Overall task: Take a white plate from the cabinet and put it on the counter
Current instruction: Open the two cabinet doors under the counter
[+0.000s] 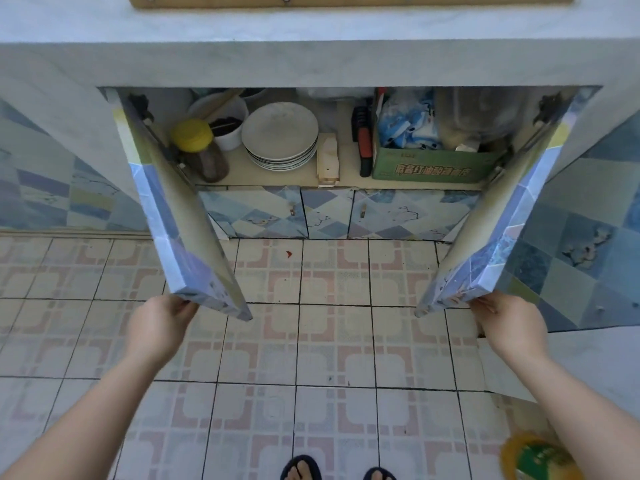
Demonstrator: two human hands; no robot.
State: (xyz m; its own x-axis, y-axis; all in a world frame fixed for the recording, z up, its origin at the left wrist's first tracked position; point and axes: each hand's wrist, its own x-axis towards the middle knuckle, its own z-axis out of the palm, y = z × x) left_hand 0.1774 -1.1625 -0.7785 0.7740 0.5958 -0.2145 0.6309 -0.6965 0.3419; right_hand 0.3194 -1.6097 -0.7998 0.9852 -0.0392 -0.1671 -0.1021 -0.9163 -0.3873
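Here, both doors were held wide: the left door (188,216) was gripped by the left hand (161,323), the right door (498,233) by the right hand (507,322). The plates (280,135) were stacked on the cabinet (270,176) shelf, below the counter (311,26).

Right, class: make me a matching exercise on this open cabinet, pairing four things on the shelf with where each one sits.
1. stack of white plates
2. yellow-lidded glass jar
3. green cardboard box
4. red-and-black handled tool

A. far left of the shelf
B. right side of the shelf
C. middle of the shelf
D. just left of the box

Pairs: 1-C, 2-A, 3-B, 4-D
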